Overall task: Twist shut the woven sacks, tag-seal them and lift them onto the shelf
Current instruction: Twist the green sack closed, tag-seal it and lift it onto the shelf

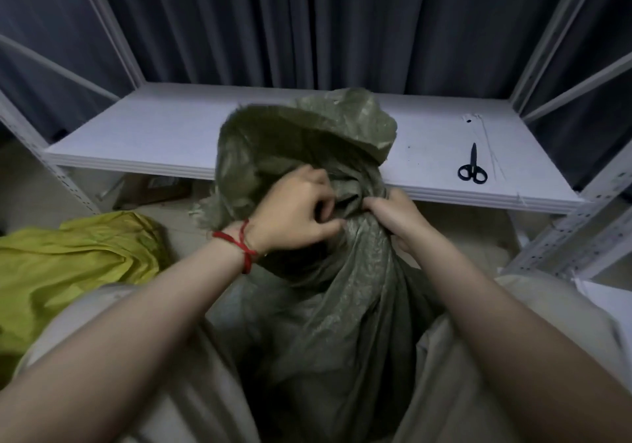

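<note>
Pale trousers point(441, 391) frame the bottom, and between the knees the green woven sack point(342, 305) stands on the floor, just before the front edge of the white shelf point(154, 134). At far left, yellow crumpled fabric point(68, 257) lies on the floor. The left hand point(294, 216), a red string point(239, 242) round its wrist, has its grip curled into the sack's gathered neck. Above it the loose mouth flares in front of the shelf board. The right hand point(393, 218) has its grip closed round the same neck from the other side. Black scissors point(472, 168) lie near the shelf's front right corner, beside thin white strips point(485, 141).
</note>
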